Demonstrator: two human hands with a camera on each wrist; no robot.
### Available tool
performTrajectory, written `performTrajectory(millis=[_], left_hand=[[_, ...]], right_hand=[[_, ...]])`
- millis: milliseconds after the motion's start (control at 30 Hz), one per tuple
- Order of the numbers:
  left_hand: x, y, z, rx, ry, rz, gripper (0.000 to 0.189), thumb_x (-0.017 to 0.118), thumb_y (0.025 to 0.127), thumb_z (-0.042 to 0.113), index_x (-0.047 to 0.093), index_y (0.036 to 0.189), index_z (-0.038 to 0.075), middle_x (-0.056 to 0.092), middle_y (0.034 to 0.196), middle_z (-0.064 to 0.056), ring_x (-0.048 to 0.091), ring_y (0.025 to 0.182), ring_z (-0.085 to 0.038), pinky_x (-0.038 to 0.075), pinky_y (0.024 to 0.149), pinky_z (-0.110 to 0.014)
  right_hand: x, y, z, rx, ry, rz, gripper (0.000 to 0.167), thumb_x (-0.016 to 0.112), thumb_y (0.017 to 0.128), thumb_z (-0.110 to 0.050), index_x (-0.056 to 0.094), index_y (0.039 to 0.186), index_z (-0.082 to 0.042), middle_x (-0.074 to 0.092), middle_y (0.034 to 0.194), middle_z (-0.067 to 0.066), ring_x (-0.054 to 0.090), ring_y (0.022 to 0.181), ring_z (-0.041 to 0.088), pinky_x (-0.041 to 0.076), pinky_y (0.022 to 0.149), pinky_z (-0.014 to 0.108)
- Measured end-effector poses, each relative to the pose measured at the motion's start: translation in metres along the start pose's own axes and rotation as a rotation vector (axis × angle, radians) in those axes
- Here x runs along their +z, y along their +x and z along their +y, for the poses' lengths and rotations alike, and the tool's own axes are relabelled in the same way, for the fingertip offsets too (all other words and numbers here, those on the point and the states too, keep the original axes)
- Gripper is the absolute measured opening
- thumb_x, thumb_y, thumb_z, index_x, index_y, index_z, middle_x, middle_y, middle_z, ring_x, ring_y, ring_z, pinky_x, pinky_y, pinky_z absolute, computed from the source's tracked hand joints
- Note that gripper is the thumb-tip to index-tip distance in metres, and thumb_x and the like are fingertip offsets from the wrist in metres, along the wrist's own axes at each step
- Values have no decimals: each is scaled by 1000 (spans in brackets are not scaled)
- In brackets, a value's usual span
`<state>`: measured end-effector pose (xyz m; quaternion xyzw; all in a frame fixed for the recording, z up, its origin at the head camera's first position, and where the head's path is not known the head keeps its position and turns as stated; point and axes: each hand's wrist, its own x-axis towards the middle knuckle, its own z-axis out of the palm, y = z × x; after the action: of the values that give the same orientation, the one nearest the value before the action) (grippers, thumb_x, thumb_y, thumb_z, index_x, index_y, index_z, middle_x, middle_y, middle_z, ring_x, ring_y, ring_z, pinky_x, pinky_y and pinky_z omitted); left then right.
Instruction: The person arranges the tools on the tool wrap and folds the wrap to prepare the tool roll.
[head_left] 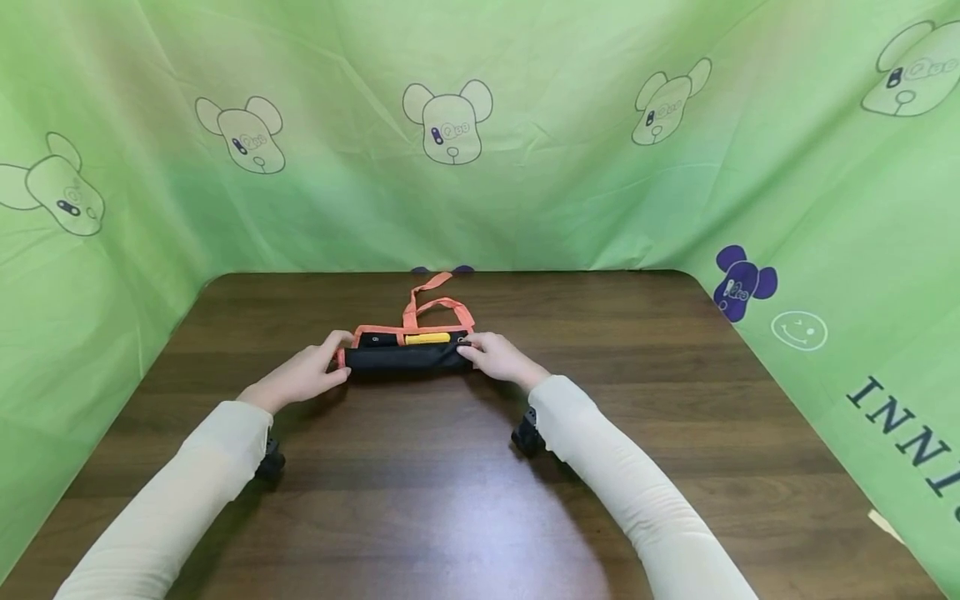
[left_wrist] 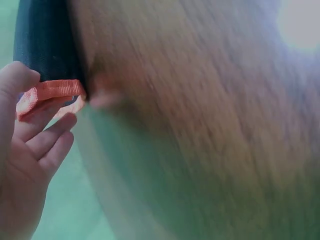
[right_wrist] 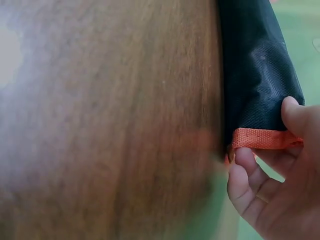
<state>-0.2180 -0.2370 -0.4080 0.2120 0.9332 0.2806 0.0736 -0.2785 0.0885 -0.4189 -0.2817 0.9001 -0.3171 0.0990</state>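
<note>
A black fabric tool roll with orange edging lies partly rolled toward the far side of the table. A yellow tool handle shows in its still flat strip, and two orange tie straps trail beyond it. At the roll's left end, my left hand grips the edge, its thumb on the black cloth in the left wrist view. My right hand pinches the right end, thumb on the cloth and fingers curled by the orange trim. The inside of the rolled part is hidden.
The brown wooden table extends around the roll on all sides. Green printed cloth hangs behind and along both sides. A small pale object lies at the right table edge. Dark wrist cameras hang under both sleeves.
</note>
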Motion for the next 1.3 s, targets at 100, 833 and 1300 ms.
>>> performTrajectory(millis=[100,833,1300], left_hand=[[0,-1,2,21,-91,29,40,52,94,13,33,128,1,60,83,-11,57,69,-21,43,63,-37],[6,29,12,-211,-177,353,23,47,97,14,52,114,1,63,95,-18,55,73,-28,42,64,-37],[11,31,6,-252,62,52,64,25,100,44,12,147,1,22,148,-20,17,133,-39,13,96,-66]], right_hand=[[0,1,2,58,102,44,22,51,96,-20,56,81,-3,51,58,1,48,54,13,41,58,27],[-1,7,-2,206,402,221,39,60,91,-21,52,127,-8,55,86,11,49,52,17,50,46,33],[-1,3,1,137,-134,95,53,44,96,-42,38,142,-16,34,142,15,31,128,33,29,98,51]])
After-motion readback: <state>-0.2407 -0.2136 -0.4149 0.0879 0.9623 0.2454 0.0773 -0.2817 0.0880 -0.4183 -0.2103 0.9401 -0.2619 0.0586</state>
